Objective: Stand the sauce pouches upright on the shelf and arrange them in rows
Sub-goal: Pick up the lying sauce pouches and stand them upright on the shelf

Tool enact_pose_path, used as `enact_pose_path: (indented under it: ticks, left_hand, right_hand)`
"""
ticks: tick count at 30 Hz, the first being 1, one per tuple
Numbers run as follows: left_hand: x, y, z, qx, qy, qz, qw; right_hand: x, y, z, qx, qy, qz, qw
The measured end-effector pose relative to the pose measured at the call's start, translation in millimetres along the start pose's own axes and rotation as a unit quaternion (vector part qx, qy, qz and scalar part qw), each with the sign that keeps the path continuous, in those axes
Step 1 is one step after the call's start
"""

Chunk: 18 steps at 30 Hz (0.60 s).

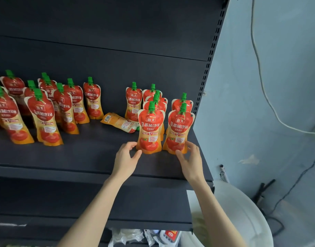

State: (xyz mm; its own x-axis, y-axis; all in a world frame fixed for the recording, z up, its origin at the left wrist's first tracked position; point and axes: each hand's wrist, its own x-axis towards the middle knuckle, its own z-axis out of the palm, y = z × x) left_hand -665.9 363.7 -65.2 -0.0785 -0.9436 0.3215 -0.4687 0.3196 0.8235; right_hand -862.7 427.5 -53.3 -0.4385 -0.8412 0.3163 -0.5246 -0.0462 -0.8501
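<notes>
Red and orange tomato sauce pouches with green caps stand on a dark shelf (82,154). At the right end two short rows stand upright. The front left pouch (150,129) has my left hand (126,157) at its lower left corner, fingers spread and just touching it. The front right pouch (179,129) has my right hand (190,157) curled around its lower right corner. One pouch (120,123) lies flat on the shelf between the two groups. A looser group of upright pouches (42,111) fills the left side.
The shelf's perforated upright (209,59) runs along the right edge, close to the right row. A lower shelf (117,202) sits beneath. A white round tub (242,211) stands on the floor at right, with cables on the blue wall (269,104).
</notes>
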Motion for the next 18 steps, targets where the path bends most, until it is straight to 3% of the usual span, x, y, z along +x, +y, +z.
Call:
enact_pose_path:
  ticks: [8,18]
  left_hand:
    - [-14.7,-21.7,-59.8,-0.016,0.074,0.019,0.997]
    - [27.3,-101.2,-183.2,-0.04,0.241,-0.007,0.97]
  right_hand:
    - [-27.8,-44.4,35.3,0.041,-0.05,-0.048,0.997]
    - [-26.4,-114.1,182.5,0.071,-0.111,-0.056,0.99]
